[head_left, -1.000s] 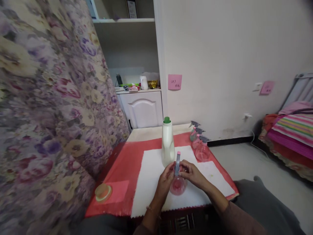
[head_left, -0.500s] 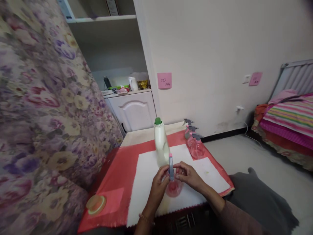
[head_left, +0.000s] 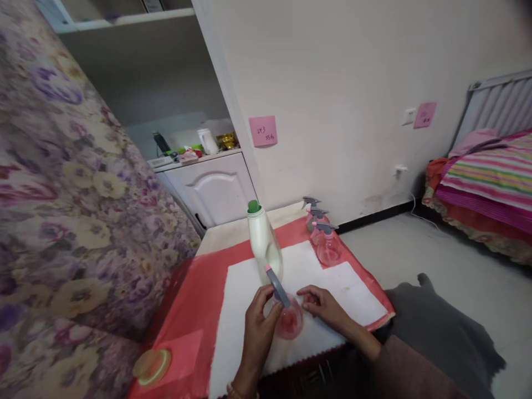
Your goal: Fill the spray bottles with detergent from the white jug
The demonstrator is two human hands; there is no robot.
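Observation:
A pink see-through spray bottle (head_left: pixel 290 321) with a grey spray head stands on the white cloth (head_left: pixel 233 327), its nozzle pointing away to the left. My left hand (head_left: pixel 260 324) grips the spray head's neck between thumb and fingers. Just right of the bottle, my right hand (head_left: pixel 323 306) is apart from it, fingers loosely bent and parted, holding nothing. Behind the spray bottle stands a large pale green bottle (head_left: pixel 265 241) with a green piece in its mouth.
Several similar spray bottles (head_left: pixel 329 250) line the table's right back edge. A round yellowish lid-like object (head_left: pixel 152 367) lies on the red tablecloth (head_left: pixel 195 293) at front left. A floral curtain (head_left: pixel 83 221) hangs at the left.
The spray head has turned so its nozzle points further left. My right hand has come off it, while my left hand still holds it. The view has shifted slightly.

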